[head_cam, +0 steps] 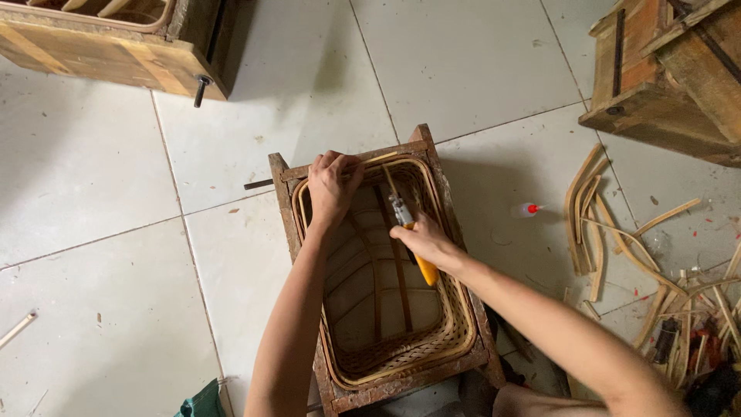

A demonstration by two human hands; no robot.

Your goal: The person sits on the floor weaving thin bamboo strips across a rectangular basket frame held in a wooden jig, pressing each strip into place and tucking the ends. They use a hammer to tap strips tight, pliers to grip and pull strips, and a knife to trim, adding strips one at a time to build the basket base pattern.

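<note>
Left hand [333,185] grip closed over the woven basket [386,340] rim; right hand [423,239] grips a yellow-handled tool [413,241]. Advisable: hold rim firmly against the wooden frame [401,382], tool tip steady.

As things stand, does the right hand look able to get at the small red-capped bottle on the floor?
Probably yes, but not freely: the right hand is closed on a yellow-handled tool inside the woven basket. The bottle lies on bare tile beside the wooden frame, with nothing between.
</note>
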